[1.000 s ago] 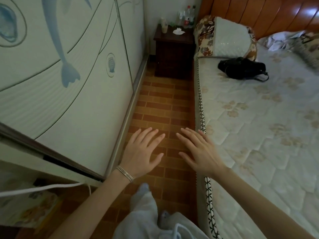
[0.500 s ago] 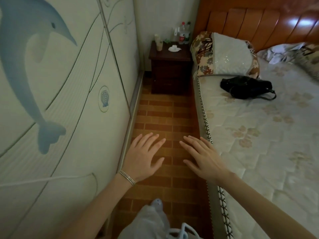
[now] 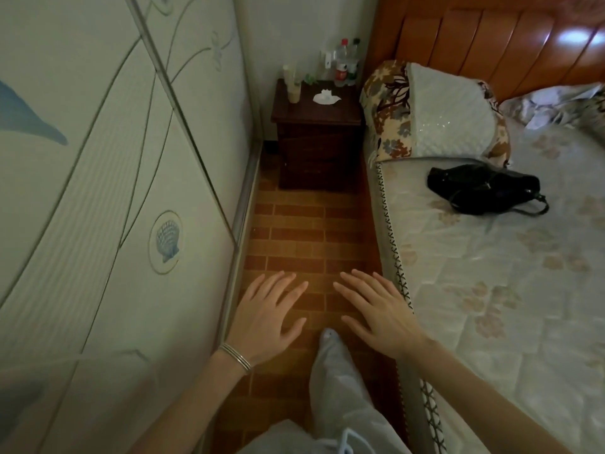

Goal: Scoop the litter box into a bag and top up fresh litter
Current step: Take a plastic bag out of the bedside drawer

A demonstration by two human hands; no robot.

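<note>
Two bare hands are reaching forward in the head view, palms down, above a narrow strip of brick-patterned floor (image 3: 307,231). The left hand (image 3: 265,317) is hovering with fingers straight and spread, grasping nothing, and a thin metal bracelet (image 3: 235,357) is circling its wrist. The right hand (image 3: 379,314) is stretching out beside it, apart from it, likewise released and empty, its outer edge lying over the stitched border of the mattress (image 3: 491,290) (whether it is touching that border cannot be told). A pale trouser leg (image 3: 337,381) is extending onto the floor between and below the two wrists. A sliding wardrobe door (image 3: 114,191) is filling the left side, and a blue shell motif (image 3: 167,241) is showing on it. A dark wooden nightstand (image 3: 316,139) is standing at the far end of the floor strip, between the wardrobe and the bed; it is carrying two bottles (image 3: 343,63), a pale cup (image 3: 293,90) and a crumpled tissue (image 3: 325,97). A floral pillow (image 3: 438,116) is leaning against the glossy wooden headboard (image 3: 491,44), and a black handbag (image 3: 484,188) is lying on the mattress just in front of the pillow. Where the litter box is standing cannot be told from this view.
</note>
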